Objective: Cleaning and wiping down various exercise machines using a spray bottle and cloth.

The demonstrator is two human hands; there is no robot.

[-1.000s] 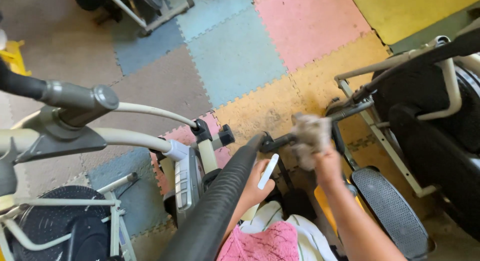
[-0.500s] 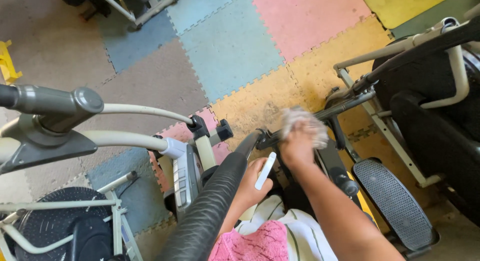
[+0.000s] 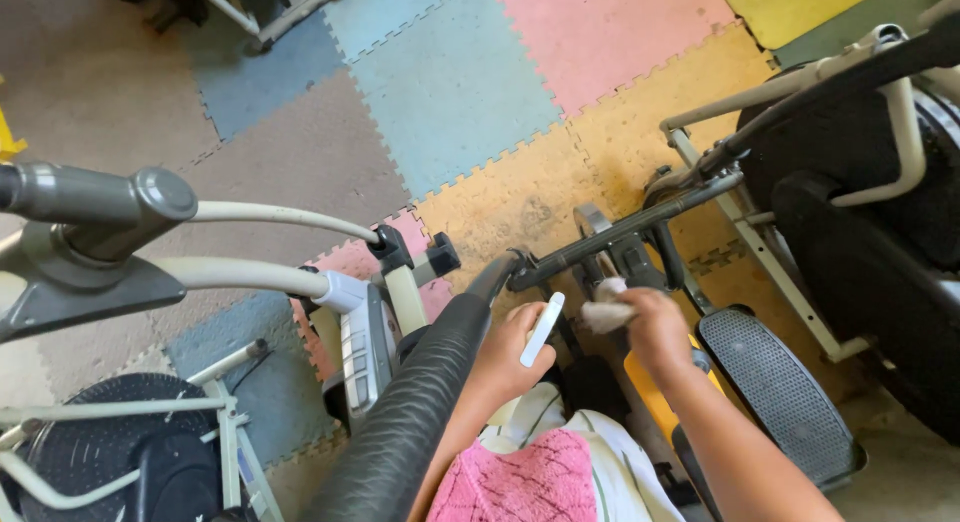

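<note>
Crumpled grey rag [image 3: 605, 315] in right hand [image 3: 655, 327] | flat white stick [image 3: 541, 329] in left hand [image 3: 515, 352]

my right hand [image 3: 655, 327] has slid the crumpled grey-white cloth [image 3: 605, 315] down the machine's dark metal bar [image 3: 620, 232], closer to me.

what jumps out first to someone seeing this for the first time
The patchwork floor of foam mats in blue, pink, yellow and grey fills the top of the view. At lower centre, the right hand presses a crumpled pale cloth against the frame of a grey exercise machine, while the left hand holds a slim white object. A thick black foam-covered handlebar runs diagonally beside them.
</note>
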